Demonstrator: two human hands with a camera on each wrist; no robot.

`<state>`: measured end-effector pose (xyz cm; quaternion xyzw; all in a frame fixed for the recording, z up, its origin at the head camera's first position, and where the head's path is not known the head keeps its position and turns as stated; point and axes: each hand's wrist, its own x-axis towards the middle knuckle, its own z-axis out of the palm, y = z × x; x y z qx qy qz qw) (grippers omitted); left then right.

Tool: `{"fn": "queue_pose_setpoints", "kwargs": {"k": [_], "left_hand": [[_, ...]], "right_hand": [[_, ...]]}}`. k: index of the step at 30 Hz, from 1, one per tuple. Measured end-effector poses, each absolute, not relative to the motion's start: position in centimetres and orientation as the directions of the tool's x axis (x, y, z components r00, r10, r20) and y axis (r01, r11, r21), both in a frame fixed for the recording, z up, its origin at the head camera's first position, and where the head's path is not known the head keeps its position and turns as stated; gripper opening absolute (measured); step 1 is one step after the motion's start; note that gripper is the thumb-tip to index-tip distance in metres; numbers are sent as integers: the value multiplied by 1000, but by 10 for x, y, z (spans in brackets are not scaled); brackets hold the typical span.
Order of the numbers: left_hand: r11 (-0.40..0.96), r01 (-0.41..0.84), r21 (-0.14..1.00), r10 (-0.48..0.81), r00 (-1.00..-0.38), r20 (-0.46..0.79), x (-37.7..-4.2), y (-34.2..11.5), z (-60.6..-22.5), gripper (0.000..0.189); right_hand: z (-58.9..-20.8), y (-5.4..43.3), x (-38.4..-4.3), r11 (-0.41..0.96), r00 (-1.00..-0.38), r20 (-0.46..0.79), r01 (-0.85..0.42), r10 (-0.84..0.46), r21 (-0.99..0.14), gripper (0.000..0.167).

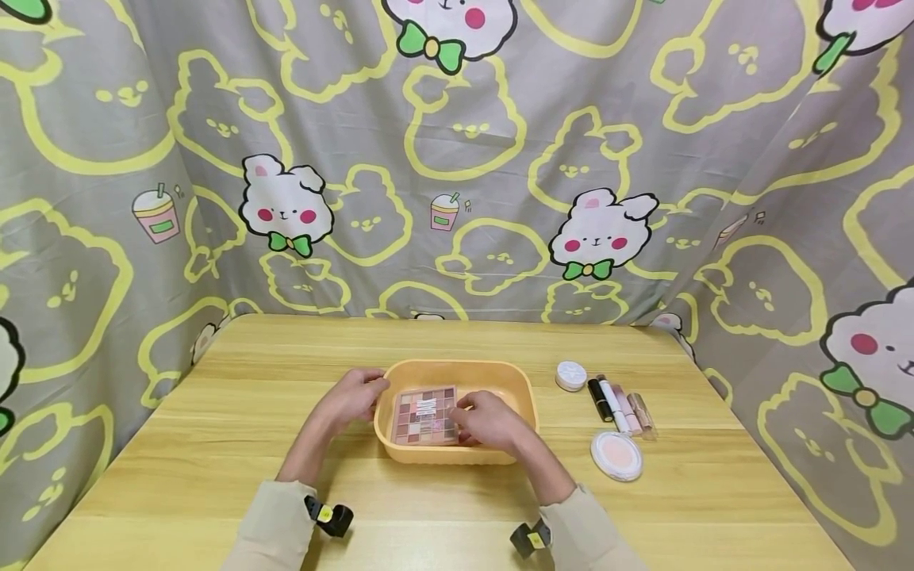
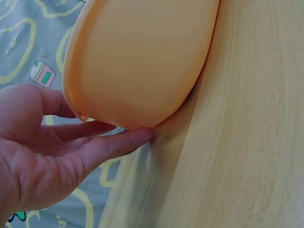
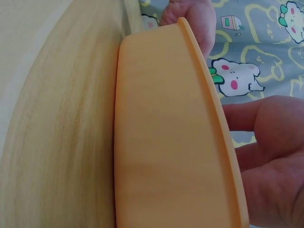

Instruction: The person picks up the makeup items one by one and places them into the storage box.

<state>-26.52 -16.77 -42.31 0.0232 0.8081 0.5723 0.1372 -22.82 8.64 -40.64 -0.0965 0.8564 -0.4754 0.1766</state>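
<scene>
On the desk point(image 1: 178, 444), the palette point(image 1: 410, 428) in the left part of the basin point(image 1: 529, 396) is pinched at its right edge by the right hand point(image 1: 493, 420), the basin's left rim is gripped by the left hand point(image 1: 357, 394), and a gap is left before the compact point(image 1: 617, 456) at right.

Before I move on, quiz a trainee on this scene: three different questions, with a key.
1. Multiple choice: what lies inside the orange tub? A) black tube; B) makeup palette; C) white tube.
2. True or false: the left hand is at the tub's right end.
3. Short answer: in the head view, which shows lower, the white jar or the round compact?
Key: 1 B; 2 false, it is at the left end; 3 the round compact.
</scene>
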Motion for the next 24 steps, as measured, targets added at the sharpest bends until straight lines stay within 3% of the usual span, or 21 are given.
{"fn": "queue_pose_setpoints", "kwargs": {"k": [24], "left_hand": [[317, -128, 940, 198, -960, -198, -265, -167, -423, 44]], "right_hand": [[-409, 90, -230, 487, -902, -230, 26, -366, -873, 36]]}}
